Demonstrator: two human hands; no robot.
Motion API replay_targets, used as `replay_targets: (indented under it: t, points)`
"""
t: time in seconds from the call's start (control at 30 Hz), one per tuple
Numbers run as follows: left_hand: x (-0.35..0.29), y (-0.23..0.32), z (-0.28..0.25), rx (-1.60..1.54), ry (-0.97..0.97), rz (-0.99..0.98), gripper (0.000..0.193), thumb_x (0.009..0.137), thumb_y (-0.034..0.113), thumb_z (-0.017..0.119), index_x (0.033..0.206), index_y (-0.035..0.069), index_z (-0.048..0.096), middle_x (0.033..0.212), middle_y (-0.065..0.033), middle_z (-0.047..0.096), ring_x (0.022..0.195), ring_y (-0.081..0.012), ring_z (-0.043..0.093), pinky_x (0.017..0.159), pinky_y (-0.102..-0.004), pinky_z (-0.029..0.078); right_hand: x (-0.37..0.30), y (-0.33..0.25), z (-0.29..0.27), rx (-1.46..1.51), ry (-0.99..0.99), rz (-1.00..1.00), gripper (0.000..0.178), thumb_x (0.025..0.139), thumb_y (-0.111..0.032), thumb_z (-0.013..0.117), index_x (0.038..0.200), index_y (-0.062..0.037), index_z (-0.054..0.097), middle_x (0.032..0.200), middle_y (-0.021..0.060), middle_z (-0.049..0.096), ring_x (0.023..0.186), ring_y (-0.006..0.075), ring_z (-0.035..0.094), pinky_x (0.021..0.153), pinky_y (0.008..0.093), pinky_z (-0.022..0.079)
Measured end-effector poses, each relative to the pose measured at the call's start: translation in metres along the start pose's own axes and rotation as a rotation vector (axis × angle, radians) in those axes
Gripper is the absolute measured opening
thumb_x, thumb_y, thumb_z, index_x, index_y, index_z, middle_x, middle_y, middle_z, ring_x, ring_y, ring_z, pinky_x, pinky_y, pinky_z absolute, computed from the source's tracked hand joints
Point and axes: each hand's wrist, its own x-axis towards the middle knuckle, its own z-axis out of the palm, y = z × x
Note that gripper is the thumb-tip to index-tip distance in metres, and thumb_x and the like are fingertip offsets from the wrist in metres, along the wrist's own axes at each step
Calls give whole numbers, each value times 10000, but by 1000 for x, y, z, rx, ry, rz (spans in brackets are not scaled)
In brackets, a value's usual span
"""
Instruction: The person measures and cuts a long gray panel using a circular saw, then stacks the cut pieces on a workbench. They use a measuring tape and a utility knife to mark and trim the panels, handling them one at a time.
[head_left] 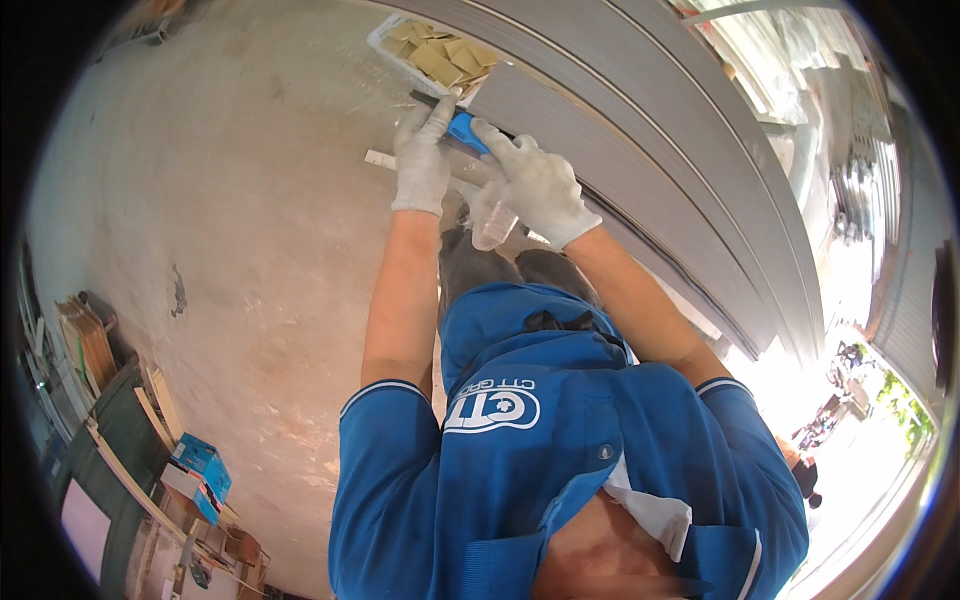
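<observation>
Both my hands wear pale work gloves and meet at the near end of a long grey panel (540, 105). Between them is a blue-bodied hand tool (465, 132) whose exact kind I cannot make out. My right hand (540, 185) grips it, with thumb and forefinger against the blue part. My left hand (420, 165) is closed around a narrow dark strip (424, 98) beside the tool; whether the strip belongs to the tool I cannot tell. Below my right hand hangs a clear plastic piece (492, 222), partly hidden by the glove.
A white box (385, 42) of tan cardboard pieces (437, 62) stands just beyond my hands. More long grey panels (670, 130) lie along the right. A white strip (380, 159) lies beside my left wrist. Wood boards (88, 345) and a blue carton (203, 470) stand at lower left.
</observation>
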Motion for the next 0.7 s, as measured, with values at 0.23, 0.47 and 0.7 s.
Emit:
replay_targets:
  t: [0.23, 0.47, 0.7]
  points:
    - [-7, 0, 12, 153, 140, 120, 295, 979, 133, 704, 1207, -45, 643, 1065, -88, 704, 943, -171, 669, 826, -312, 542, -37, 40, 0, -41, 5, 62, 489, 1039, -308, 527, 1518, -307, 432, 992, 198, 669, 801, 396, 703, 709, 470, 600]
    - [-7, 4, 9, 110, 105, 49, 351, 986, 141, 696, 1285, -27, 625, 1136, -80, 692, 1003, -168, 659, 870, -311, 538, -111, 110, 8, -32, 128, 106, 496, 996, -281, 607, 1478, -231, 498, 945, 193, 667, 781, 383, 693, 690, 474, 584]
    - [-5, 5, 6, -19, 38, 22, 356, 976, 153, 710, 1280, -17, 636, 1197, -69, 685, 1088, -169, 636, 936, -316, 513, -160, 149, 11, -124, 290, 41, 474, 1004, -268, 605, 1465, -242, 501, 827, 135, 635, 648, 299, 678, 552, 427, 578]
